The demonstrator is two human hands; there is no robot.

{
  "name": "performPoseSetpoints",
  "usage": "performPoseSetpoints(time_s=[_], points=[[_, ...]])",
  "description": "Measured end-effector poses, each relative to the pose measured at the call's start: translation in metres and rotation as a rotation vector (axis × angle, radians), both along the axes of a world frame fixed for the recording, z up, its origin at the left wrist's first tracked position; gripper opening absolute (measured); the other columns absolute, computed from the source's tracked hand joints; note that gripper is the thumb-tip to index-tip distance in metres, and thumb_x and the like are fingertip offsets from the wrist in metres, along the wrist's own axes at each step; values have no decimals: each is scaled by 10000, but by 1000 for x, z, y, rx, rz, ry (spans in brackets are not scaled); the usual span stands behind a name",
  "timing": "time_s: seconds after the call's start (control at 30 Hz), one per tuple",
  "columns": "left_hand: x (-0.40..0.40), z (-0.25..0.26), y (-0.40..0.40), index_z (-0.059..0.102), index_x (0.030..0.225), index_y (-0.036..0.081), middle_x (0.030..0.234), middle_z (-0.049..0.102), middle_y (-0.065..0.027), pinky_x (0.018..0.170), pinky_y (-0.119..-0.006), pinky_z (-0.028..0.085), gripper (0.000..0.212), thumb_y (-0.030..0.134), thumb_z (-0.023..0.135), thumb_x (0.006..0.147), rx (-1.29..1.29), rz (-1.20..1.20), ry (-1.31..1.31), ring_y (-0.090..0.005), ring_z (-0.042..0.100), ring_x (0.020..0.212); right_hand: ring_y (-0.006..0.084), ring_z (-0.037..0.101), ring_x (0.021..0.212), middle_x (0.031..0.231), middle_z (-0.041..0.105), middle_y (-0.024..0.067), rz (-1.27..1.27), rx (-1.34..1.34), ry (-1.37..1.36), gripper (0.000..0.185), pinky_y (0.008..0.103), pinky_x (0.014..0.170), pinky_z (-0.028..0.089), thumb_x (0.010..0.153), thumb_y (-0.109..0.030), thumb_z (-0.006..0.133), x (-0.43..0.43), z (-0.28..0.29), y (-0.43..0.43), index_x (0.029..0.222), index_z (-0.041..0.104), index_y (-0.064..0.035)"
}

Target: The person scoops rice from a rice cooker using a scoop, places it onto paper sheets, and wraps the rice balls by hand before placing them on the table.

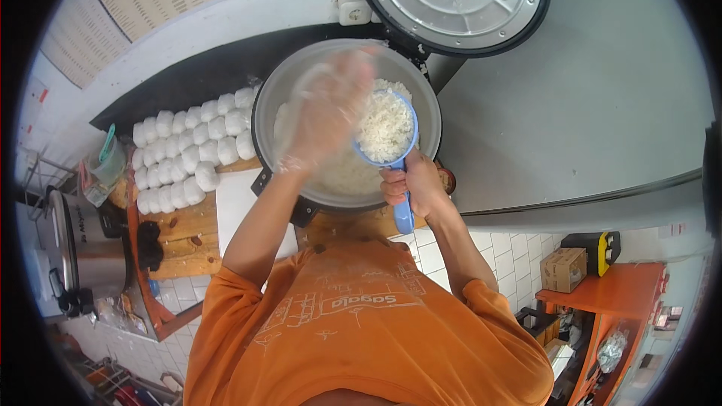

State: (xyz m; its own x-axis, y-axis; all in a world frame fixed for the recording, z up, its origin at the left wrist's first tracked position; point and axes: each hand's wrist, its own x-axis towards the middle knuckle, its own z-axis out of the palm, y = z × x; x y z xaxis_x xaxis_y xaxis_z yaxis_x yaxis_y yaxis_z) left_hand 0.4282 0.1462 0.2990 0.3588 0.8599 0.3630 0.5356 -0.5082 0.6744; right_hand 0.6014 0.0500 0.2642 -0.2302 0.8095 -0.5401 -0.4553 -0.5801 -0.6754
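My right hand (415, 180) grips the handle of a blue plastic scoop (403, 213). Cooked white rice (387, 127) is heaped in the scoop's round bowl, held over a large rice cooker pot (350, 201). More rice (344, 177) lies inside the pot, partly hidden by my arm and the scoop. My left hand (333, 104) is over the pot, left of the scoop, blurred by motion. It appears to wear a clear plastic glove, and its fingers look extended with nothing visible in them. Left of the pot, wrapped white rice portions (190, 157) stand in several rows on a wooden table (186, 239).
The cooker's metal lid (451, 0) is raised behind the pot. A grey refrigerator (575, 101) borders the right side. White paper (237, 208) lies by the pot. A steel cooker (93, 242) and a plastic container (107, 160) are far left. An orange shelf (615, 287) stands lower right.
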Motion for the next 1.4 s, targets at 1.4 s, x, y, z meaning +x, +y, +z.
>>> performPoseSetpoints(time_s=[1.4], points=[[-358, -343, -169, 579, 1348, 99, 1465, 519, -94, 1072, -344, 459, 525, 143, 716, 843, -843, 332, -829, -279, 545, 1293, 168, 559, 507, 608, 523, 42, 95, 631, -623, 318, 335, 471, 450, 1005, -385, 571, -269, -239, -42, 1187, 607, -126]])
